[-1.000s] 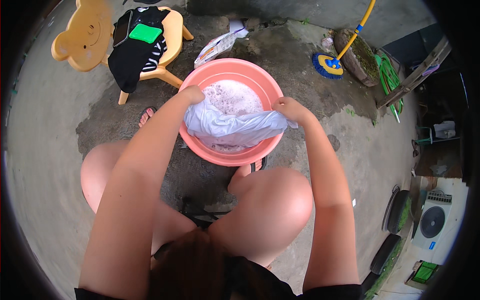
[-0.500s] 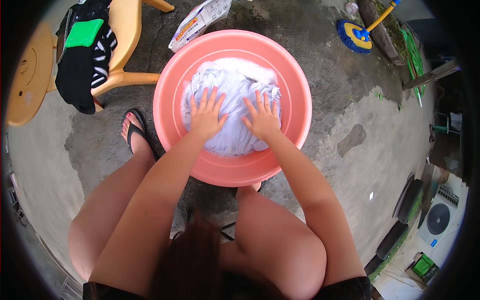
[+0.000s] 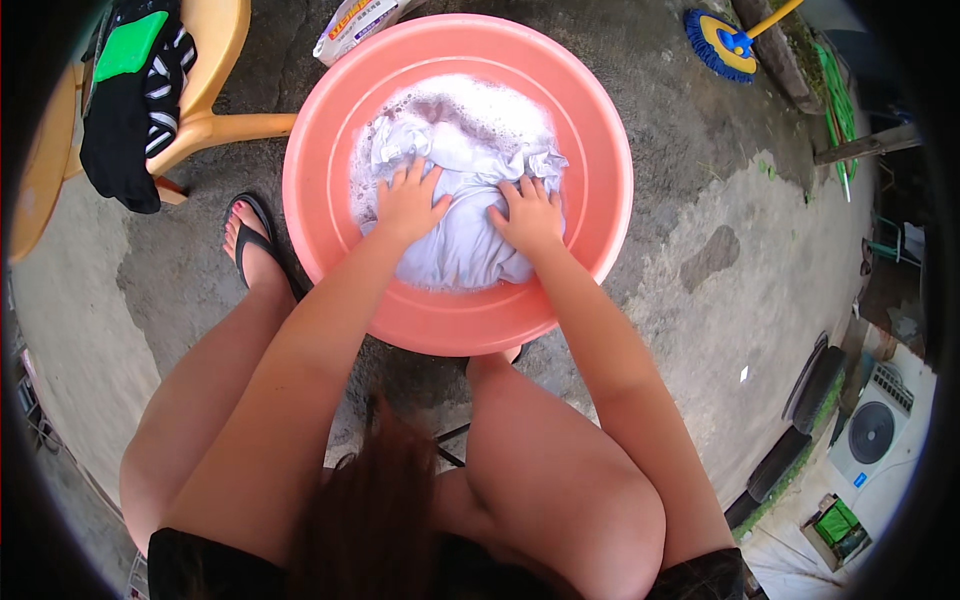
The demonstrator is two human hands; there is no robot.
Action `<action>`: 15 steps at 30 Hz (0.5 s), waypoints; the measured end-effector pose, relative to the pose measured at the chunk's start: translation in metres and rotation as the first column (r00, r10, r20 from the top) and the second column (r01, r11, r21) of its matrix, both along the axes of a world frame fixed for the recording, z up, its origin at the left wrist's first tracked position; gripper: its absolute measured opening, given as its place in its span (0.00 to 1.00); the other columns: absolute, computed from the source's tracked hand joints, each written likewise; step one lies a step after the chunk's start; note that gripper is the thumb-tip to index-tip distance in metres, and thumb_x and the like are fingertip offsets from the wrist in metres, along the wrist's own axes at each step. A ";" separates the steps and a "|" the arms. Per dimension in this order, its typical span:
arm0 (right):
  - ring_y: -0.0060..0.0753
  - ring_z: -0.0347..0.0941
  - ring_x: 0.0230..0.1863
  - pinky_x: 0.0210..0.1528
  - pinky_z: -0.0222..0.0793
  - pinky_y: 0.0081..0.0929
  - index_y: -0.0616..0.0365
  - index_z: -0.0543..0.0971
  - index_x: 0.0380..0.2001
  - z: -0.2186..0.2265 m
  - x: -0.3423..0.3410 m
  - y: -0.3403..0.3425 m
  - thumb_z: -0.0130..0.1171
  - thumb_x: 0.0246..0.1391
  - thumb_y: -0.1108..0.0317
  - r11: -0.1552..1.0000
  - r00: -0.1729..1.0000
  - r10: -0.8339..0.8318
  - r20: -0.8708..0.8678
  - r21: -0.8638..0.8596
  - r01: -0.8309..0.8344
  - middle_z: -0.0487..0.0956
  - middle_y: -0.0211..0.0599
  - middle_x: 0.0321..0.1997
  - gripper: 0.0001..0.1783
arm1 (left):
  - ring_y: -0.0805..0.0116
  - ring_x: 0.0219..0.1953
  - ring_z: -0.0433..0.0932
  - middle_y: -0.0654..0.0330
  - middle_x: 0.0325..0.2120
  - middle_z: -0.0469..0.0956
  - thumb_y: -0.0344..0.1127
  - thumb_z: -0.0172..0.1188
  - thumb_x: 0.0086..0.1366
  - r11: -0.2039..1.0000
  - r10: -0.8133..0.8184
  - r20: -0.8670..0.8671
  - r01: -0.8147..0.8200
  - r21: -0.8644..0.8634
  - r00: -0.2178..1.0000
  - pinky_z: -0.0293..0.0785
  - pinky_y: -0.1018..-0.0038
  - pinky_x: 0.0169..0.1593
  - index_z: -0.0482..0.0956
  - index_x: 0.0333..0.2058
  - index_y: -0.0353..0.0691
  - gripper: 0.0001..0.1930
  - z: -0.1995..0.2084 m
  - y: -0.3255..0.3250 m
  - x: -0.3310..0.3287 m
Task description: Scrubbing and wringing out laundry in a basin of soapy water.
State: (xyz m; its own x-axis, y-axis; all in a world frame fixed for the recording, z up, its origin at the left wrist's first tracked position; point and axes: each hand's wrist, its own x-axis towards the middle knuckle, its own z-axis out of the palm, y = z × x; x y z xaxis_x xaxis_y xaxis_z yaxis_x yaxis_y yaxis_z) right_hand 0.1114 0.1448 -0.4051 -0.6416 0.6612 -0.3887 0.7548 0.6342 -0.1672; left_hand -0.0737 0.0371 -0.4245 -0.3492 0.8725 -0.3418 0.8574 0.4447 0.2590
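A wet white or pale-blue cloth (image 3: pixel 465 215) lies bunched in a round pink basin (image 3: pixel 460 335), with soapy foam (image 3: pixel 480 100) along its far side. My left hand (image 3: pixel 408 208) presses on the cloth's left part, fingers apart and a little bent. On the right part of the cloth rests my right hand (image 3: pixel 530 215), its fingers also spread and slightly curved. Neither hand is closed round the fabric. Whether the fingertips sink into folds is hard to see.
At the left, a yellow plastic chair (image 3: pixel 215 130) holds black clothing (image 3: pixel 120 145) and a bright green block (image 3: pixel 130 45). A printed bag (image 3: pixel 365 25) stands behind the basin. Farther right are a blue-and-yellow mop head (image 3: pixel 722 45) and a green hose (image 3: pixel 835 100).
The cloth's far edge has come toward me, leaving more foam and water showing behind it. My fingers are more bent than before. The whole view has also shifted slightly.
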 end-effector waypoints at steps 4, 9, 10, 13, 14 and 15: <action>0.49 0.60 0.62 0.62 0.53 0.53 0.56 0.71 0.53 0.013 -0.015 0.004 0.61 0.45 0.55 0.967 0.885 0.100 -0.454 0.254 0.021 0.67 0.46 0.57 0.31 | 0.53 0.63 0.59 0.57 0.63 0.58 0.53 0.52 0.61 0.925 0.049 0.220 -0.127 0.358 0.974 0.51 0.46 0.62 0.69 0.57 0.52 0.26 0.007 0.008 -0.014; 0.50 0.43 0.72 0.65 0.42 0.63 0.38 0.62 0.64 0.010 -0.011 -0.002 0.55 0.50 0.43 0.942 0.958 0.187 -0.216 0.317 -0.112 0.53 0.47 0.71 0.38 | 0.53 0.67 0.51 0.55 0.65 0.56 0.56 0.53 0.61 0.899 -0.041 -0.194 0.121 0.420 0.980 0.43 0.48 0.66 0.68 0.59 0.58 0.28 0.003 0.012 -0.006; 0.50 0.38 0.73 0.65 0.40 0.66 0.34 0.58 0.65 0.008 -0.010 -0.003 0.52 0.51 0.40 0.981 0.989 0.115 -0.090 0.169 -0.099 0.48 0.44 0.72 0.39 | 0.53 0.67 0.51 0.55 0.65 0.56 0.56 0.53 0.61 0.901 -0.037 -0.194 0.117 0.418 0.980 0.43 0.48 0.66 0.68 0.59 0.58 0.28 -0.003 0.009 -0.006; 0.50 0.37 0.74 0.64 0.41 0.68 0.33 0.59 0.65 0.001 -0.010 -0.005 0.50 0.53 0.38 0.998 0.997 0.062 0.043 0.010 -0.062 0.46 0.42 0.73 0.37 | 0.52 0.69 0.48 0.54 0.66 0.53 0.58 0.51 0.62 0.963 -0.036 -0.092 0.060 0.264 0.995 0.39 0.48 0.67 0.63 0.62 0.62 0.29 -0.014 0.003 -0.010; 0.51 0.41 0.73 0.63 0.45 0.67 0.37 0.63 0.63 0.001 -0.009 -0.005 0.51 0.54 0.41 0.998 0.998 0.057 0.039 0.001 -0.057 0.50 0.42 0.72 0.35 | 0.51 0.68 0.50 0.55 0.66 0.54 0.58 0.49 0.63 0.976 -0.015 -0.022 0.019 0.215 1.000 0.40 0.49 0.67 0.65 0.60 0.62 0.27 -0.015 0.004 -0.008; 0.51 0.41 0.73 0.63 0.45 0.67 0.37 0.63 0.63 -0.007 -0.006 -0.002 0.51 0.54 0.41 0.998 0.998 0.056 0.042 0.002 -0.056 0.50 0.42 0.72 0.35 | 0.51 0.67 0.51 0.55 0.65 0.55 0.58 0.48 0.64 0.986 0.010 0.047 -0.017 0.163 0.999 0.42 0.49 0.67 0.67 0.59 0.61 0.26 -0.015 0.005 -0.007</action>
State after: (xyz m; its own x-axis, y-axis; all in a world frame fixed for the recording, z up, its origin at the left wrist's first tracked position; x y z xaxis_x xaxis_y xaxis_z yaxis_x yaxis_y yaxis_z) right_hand 0.1050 0.1427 -0.4122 -0.6606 0.6259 -0.4144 0.7246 0.6760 -0.1340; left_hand -0.0804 0.0420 -0.4392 -0.3489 0.9132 -0.2107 0.8372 0.4047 0.3678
